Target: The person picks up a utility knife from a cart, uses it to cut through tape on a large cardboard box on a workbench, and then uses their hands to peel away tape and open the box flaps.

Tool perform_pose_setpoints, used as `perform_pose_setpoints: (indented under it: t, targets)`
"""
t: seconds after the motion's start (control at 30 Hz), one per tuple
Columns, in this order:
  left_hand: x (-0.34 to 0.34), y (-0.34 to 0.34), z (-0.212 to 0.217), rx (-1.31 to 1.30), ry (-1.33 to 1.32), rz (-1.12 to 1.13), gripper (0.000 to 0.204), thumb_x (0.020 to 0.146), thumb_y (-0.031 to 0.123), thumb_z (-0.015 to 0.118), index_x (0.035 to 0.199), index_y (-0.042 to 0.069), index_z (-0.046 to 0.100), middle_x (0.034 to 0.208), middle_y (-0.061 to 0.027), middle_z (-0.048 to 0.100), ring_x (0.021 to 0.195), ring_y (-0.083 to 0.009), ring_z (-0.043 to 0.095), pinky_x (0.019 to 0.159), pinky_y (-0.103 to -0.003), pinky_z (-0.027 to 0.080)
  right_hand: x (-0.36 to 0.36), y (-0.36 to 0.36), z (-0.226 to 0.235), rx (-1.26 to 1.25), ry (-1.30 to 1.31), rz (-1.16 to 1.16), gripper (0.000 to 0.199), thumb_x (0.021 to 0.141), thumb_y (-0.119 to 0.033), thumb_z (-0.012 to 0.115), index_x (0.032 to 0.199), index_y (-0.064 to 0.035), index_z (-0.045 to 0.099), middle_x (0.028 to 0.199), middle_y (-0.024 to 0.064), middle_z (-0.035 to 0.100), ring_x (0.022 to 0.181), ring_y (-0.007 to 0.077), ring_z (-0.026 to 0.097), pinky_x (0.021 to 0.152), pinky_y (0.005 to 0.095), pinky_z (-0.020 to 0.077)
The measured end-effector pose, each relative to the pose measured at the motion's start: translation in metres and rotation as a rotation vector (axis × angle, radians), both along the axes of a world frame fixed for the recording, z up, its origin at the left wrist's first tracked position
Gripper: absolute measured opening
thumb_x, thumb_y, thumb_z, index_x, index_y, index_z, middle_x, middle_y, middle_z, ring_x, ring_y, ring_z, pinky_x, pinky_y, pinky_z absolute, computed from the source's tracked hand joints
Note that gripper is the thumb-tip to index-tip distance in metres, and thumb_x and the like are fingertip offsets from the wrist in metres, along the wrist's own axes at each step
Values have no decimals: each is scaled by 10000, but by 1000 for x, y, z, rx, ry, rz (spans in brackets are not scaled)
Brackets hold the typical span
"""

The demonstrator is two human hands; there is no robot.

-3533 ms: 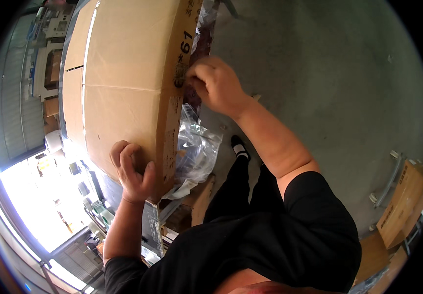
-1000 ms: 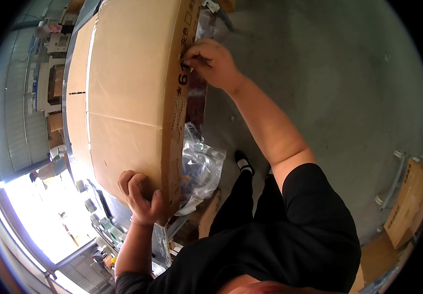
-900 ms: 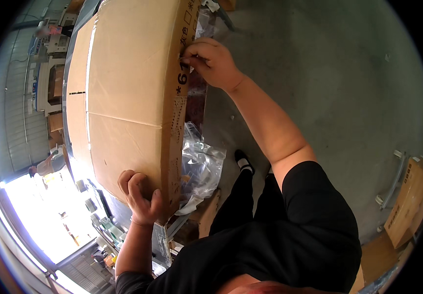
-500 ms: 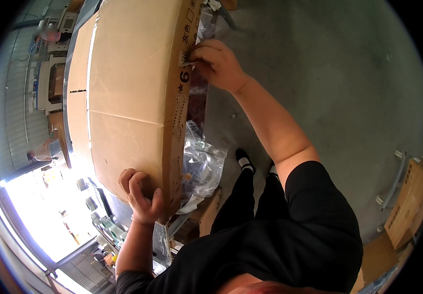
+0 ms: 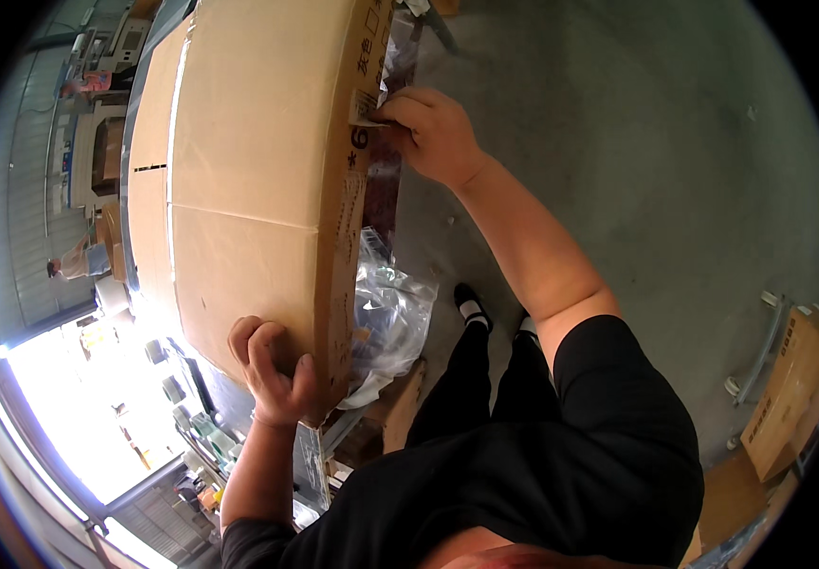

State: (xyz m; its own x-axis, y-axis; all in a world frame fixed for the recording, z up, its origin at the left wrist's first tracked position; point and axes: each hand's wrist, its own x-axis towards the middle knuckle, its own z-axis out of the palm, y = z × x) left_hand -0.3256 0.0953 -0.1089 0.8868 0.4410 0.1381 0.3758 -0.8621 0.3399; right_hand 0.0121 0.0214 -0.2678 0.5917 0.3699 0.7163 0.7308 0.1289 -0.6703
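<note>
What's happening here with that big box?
A person in a black shirt is handling a large cardboard box. Their left hand clasps the box's near corner, while the right hand presses at a small label on the box's printed side edge. Below the box lies a crumpled clear plastic bag, and the floor is bare concrete.

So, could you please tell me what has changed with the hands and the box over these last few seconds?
The right hand has moved up the printed side of the cardboard box, further from the body, and now pinches a small label at the box's edge. The left hand has kept its grip on the near corner, shifting only slightly. The box stays put, the clear plastic bag below it.
</note>
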Motion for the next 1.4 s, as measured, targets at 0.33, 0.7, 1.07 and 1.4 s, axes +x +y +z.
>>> perform_pose_setpoints:
  t: [0.33, 0.7, 1.07, 1.4]
  targets:
    - [-5, 2, -3, 6, -7, 4, 502, 649, 121, 655, 1127, 5, 554, 1167, -214, 482, 1104, -384, 479, 1001, -465, 396, -43, -32, -1, -56, 52, 7, 289, 693, 43, 721, 946, -95, 704, 907, 78, 691, 827, 292, 661, 670, 391, 530]
    - [-4, 2, -3, 46, -12, -14, 478, 681, 120, 683, 1134, 15, 574, 1187, -203, 506, 1127, -391, 489, 999, -475, 403, -54, -79, -113, -447, 905, 158, 278, 876, -104, 700, 1129, 10, 689, 1029, 145, 716, 914, 297, 680, 823, 346, 538]
    - [1, 2, -1, 60, -33, -1, 453, 692, 136, 728, 1117, 45, 599, 1166, -188, 526, 1110, -391, 503, 974, -479, 427, 19, -45, -1, -321, 573, -61, 318, 903, -301, 713, 1115, -64, 723, 943, 124, 702, 847, 274, 677, 781, 369, 528]
    - [197, 70, 15, 286, -49, -191, 568, 830, 111, 713, 1344, 12, 493, 1436, -227, 468, 1340, -435, 399, 1115, -537, 325, 53, 29, 20, 174, 515, 76, 127, 834, -84, 753, 951, -35, 747, 903, 103, 693, 779, 210, 658, 692, 311, 515]
